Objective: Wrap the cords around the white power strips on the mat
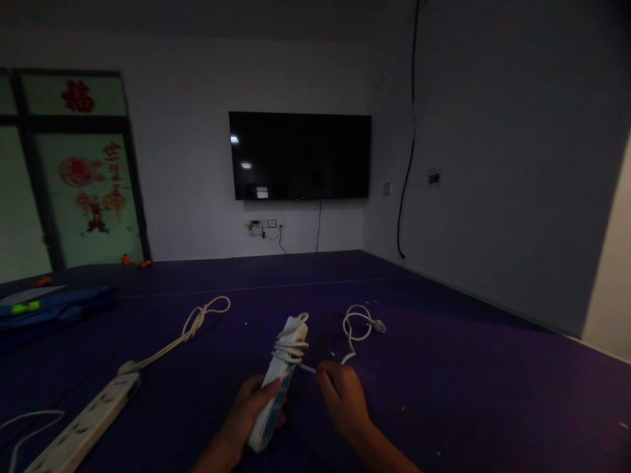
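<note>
Dim room with a purple floor (444, 368) and pale walls. A dark television (300, 156) hangs on the far wall above a row of wall sockets (263, 226). At far left is a glazed door (89, 190) bearing red paper decorations. A black cable (409, 164) runs down the right-hand wall.

Centre foreground: a white power strip (279, 380) is held above the floor, tilted with its far end pointing away from the person. The left hand (251, 410) is closed around the strip's near half, thumb lying across its upper face. Several turns of its white cord (290, 347) are wound around the strip's far half. From these turns a short run of cord passes to the right hand (345, 397), whose fingertips are pressed together, pinching the cord just beside the strip. Beyond the right hand the loose cord loops across the floor and ends in a plug (379, 325) lying well apart from the strip.

Left foreground: a second power strip (89, 420) lies flat on the floor, its own cord (192, 325) trailing away to a loop. A blue object (54, 305) rests near the left edge; what it is cannot be told.
</note>
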### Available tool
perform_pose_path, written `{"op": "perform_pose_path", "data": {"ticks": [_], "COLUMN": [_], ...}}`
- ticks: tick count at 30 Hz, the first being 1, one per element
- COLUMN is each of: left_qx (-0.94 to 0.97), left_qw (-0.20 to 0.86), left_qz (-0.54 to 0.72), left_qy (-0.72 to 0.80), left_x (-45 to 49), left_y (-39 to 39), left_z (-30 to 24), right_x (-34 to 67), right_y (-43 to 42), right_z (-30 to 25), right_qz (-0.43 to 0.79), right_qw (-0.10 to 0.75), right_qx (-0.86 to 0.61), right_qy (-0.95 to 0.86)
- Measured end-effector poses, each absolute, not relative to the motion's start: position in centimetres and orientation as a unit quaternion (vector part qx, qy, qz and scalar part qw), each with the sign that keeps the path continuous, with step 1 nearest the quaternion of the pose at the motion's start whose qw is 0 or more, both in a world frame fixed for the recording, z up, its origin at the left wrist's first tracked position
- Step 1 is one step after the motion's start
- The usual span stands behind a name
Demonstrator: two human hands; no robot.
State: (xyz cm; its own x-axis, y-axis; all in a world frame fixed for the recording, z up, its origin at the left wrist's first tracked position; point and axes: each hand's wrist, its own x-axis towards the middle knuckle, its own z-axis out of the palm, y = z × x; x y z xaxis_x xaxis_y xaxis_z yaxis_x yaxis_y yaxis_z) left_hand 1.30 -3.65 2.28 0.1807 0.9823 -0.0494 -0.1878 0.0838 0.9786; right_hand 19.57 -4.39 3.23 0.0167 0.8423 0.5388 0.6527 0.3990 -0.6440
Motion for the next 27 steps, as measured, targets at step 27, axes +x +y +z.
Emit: {"op": "perform_pose_path", "data": {"ticks": [27], "left_qx": [0.725], "left_qw": [0.121], "left_qz": [0.444], "left_qy": [0.513], "left_x": [1.7], "left_y": [-5.2], "left_z": [2.3], "right_x": [18.0], "right_y": [-4.6], "right_z": [1.9], "right_qz": [0.280], "right_qw": [0.482], "right_qx": [-0.450], "right_qy": [-0.698]}}
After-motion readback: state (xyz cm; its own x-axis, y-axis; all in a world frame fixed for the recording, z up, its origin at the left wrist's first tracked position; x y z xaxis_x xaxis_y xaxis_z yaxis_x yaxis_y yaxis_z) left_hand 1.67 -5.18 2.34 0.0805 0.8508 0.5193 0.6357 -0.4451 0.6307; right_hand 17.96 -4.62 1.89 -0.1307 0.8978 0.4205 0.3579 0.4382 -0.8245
